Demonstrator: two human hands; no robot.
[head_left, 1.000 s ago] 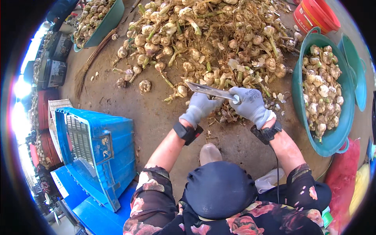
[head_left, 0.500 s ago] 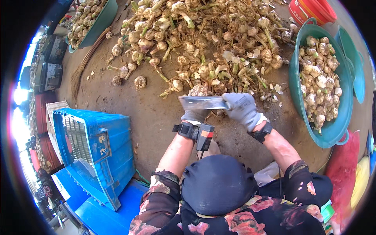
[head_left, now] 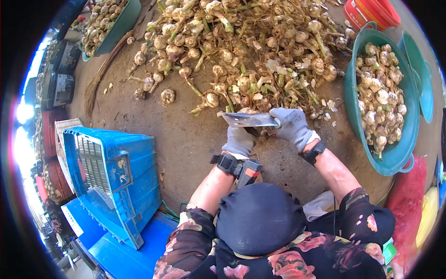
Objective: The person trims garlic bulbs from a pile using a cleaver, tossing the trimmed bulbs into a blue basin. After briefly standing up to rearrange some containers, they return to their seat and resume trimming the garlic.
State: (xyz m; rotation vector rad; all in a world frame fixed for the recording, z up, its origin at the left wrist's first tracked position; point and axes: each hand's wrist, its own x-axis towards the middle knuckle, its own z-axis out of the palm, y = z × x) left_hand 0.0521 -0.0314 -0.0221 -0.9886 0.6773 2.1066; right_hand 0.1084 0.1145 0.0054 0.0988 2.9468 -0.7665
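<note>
My right hand (head_left: 291,126), in a grey glove, is closed around the handle of a broad-bladed knife (head_left: 246,120), its blade level and pointing left. Just below the blade, my gloved left hand (head_left: 239,141) has its fingers mostly covered by it. A garlic bulb (head_left: 248,111) peeks out past the far edge of the blade, seemingly gripped by that left hand. Right beyond both hands spreads a large pile of garlic (head_left: 260,46) with dry stalks, roots and trimmed scraps.
On the right stands a green tub (head_left: 349,107) of trimmed garlic bulbs, beside a red bucket (head_left: 367,16). A blue crate (head_left: 134,172) lies on its side at left. Another green tub (head_left: 114,39) of garlic and a straw broom (head_left: 100,69) are far left.
Both hands have shifted slightly right, carrying the knife and the bulb along. Less of the bulb shows past the blade now. The pile and tubs look the same.
</note>
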